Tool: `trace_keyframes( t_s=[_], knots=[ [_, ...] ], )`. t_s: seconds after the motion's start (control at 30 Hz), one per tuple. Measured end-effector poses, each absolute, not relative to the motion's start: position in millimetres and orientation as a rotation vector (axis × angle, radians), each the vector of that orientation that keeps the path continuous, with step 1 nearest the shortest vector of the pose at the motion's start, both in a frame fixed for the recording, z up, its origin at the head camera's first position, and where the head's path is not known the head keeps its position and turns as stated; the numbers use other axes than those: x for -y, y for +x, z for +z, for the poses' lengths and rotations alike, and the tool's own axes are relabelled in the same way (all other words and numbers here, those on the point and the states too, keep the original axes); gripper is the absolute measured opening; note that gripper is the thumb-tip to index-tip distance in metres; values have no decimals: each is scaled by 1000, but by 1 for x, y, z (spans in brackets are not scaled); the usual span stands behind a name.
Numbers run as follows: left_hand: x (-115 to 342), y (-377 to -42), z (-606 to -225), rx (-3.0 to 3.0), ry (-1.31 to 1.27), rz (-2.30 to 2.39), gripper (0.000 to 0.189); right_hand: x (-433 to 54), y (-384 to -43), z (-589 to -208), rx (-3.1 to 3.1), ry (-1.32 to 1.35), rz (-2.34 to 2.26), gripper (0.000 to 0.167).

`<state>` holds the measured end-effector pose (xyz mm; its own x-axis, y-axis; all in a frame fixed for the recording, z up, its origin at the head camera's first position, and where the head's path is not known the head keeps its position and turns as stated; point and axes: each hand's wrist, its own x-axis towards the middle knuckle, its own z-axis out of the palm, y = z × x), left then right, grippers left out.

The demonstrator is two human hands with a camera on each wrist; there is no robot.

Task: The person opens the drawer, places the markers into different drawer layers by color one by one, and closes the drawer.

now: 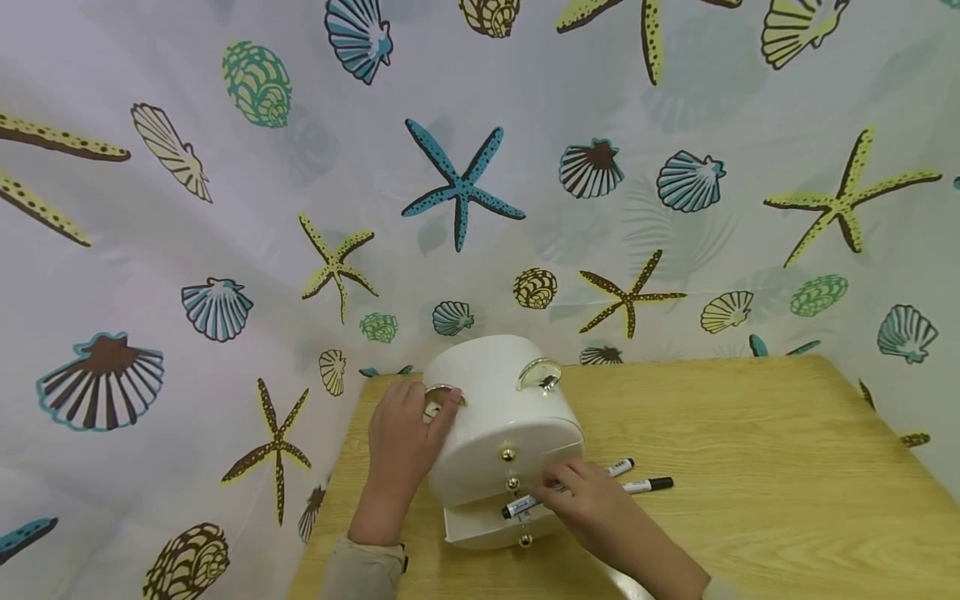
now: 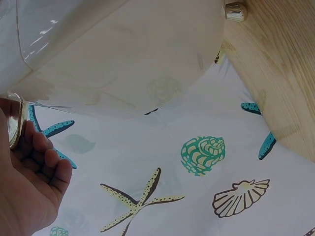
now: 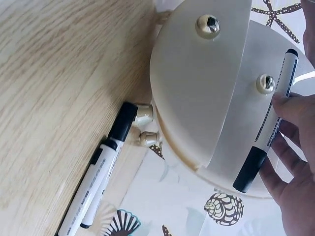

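A white rounded box with drawers [image 1: 480, 375] stands on the table, with gold knobs [image 3: 207, 26] down its front. Its lowest drawer [image 1: 468, 525] is pulled out some way. My left hand [image 1: 405, 433] grips the gold ring handle [image 2: 18, 123] at the box's left side. In my right hand [image 1: 600, 508], a white marker with a black cap [image 3: 272, 118] is pinched between thumb and fingers, over the pulled-out drawer in the head view. What lies inside the drawer is mostly hidden.
Two more black-capped markers [image 3: 91, 187] lie close together on the wooden table [image 1: 750, 467], right of the box. A second ring handle [image 1: 540, 373] sits at the box's right. Behind hangs a white curtain [image 1: 525, 242] printed with shells and starfish.
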<state>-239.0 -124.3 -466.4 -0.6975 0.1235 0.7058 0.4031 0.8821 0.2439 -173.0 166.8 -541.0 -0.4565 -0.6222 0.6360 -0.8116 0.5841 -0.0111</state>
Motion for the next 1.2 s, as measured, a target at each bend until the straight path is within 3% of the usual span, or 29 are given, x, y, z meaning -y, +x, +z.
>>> trace_keyframes(
  t_s=[0.1,0.43,1.2],
  knots=[
    [124,-239,-467,2327,-376,-497,55,-159,-172,-542,2235,1141,418,31],
    [125,-239,-468,2325,-388,-496,55,-151,-171,-544,2244,1139,438,34],
    [126,-240,-467,2327,-380,-505,54,-228,-188,-543,2334,873,484,39]
  ],
)
